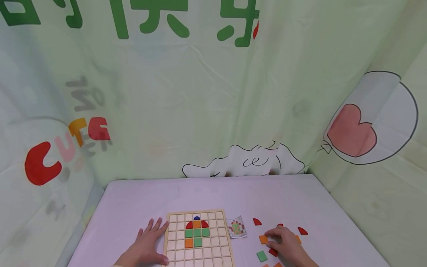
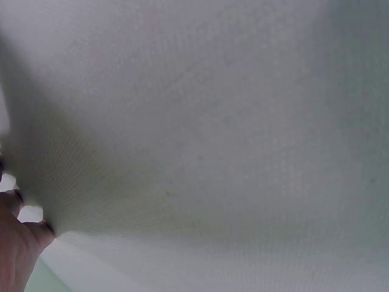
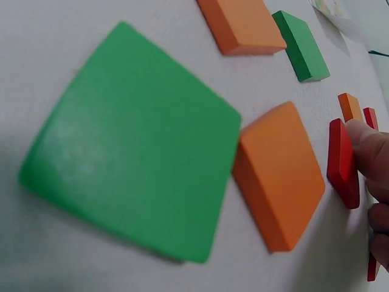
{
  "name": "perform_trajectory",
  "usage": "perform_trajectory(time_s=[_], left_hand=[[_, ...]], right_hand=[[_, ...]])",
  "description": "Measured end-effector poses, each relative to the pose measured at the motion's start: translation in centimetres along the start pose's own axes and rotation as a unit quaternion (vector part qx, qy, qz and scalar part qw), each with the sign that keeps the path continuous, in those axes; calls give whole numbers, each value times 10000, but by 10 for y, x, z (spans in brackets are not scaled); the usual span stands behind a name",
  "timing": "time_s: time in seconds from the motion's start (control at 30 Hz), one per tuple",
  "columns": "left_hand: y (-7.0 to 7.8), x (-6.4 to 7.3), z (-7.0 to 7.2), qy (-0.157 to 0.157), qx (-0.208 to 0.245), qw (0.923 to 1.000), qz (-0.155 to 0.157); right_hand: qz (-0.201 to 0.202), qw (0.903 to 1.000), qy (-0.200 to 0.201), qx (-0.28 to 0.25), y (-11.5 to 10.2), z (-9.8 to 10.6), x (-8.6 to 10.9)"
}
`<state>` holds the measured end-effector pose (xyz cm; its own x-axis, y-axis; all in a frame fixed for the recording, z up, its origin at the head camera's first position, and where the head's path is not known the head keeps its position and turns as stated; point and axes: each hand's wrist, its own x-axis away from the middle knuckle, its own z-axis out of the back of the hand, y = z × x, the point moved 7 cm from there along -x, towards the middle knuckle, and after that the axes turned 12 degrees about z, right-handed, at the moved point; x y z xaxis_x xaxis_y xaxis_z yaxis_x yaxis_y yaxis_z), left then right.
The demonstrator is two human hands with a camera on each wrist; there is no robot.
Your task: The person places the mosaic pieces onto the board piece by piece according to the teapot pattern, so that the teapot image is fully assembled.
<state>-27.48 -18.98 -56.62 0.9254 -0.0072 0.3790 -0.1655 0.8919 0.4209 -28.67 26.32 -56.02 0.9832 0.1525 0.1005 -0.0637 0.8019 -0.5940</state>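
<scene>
A wooden grid board (image 1: 180,216) lies on the table. Green, orange, red and blue pieces form a pattern in it. My left hand (image 1: 146,243) lies at its left side, fingers spread, with thumb and fingertips at the frame; in the left wrist view only some fingers (image 2: 24,243) show at the lower left. On the right, my right hand (image 1: 285,243) pinches an orange square tile (image 1: 263,239) at its right edge, between thumb and index finger. A red piece (image 1: 273,252) lies just below the thumb. The right wrist view shows the thumb beside this red piece (image 3: 343,164).
A small printed pattern card (image 1: 237,227) lies against the board's right edge. Loose red quarter-round pieces (image 1: 257,221) and a green tile (image 1: 261,256) lie around my right hand. Large in the right wrist view are a green tile (image 3: 134,146) and an orange tile (image 3: 282,176).
</scene>
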Motion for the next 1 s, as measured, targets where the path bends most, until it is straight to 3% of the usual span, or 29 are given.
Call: perform_trajectory(time_s=[0.43,0.6,1.0], left_hand=[[-3,-2,-1,17,24,9999,-102],[-2,-1,-1,10,-13,10000,-45],[-1,1,1,18,-12,10000,-87]], right_hand=[[-162,9997,84,-177,0,-1,2],[-7,9990,230,-373,-15,-1,4],[427,9983,331,-240,-55,-7,-1]])
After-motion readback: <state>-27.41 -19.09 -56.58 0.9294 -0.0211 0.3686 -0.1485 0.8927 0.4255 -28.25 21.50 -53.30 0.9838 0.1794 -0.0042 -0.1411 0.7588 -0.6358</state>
